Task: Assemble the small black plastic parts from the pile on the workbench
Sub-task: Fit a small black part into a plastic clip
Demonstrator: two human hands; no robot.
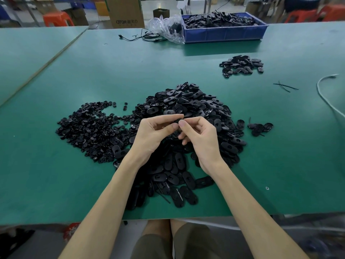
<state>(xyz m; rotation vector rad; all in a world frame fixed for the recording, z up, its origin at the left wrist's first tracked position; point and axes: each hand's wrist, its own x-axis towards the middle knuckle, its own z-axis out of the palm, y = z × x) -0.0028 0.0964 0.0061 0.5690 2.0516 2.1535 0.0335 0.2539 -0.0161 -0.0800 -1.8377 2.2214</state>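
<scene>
Pinching one small black part (178, 121) between the fingertips of left hand (155, 135) and right hand (202, 141), mid-frame, just above the pile of oval pieces (188, 103). Mostly hidden by fingers, so cannot tell how far seated. Best to line up squarely, press evenly with both thumbs, feel for the snap, then add to the smaller heap (241, 65) at upper right, probably finished ones. Round pieces (87, 128) within reach at centre left.

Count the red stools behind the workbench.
3 red stools: one far left beyond the bench, two side by side far right. A red object under the near edge may be another.
</scene>
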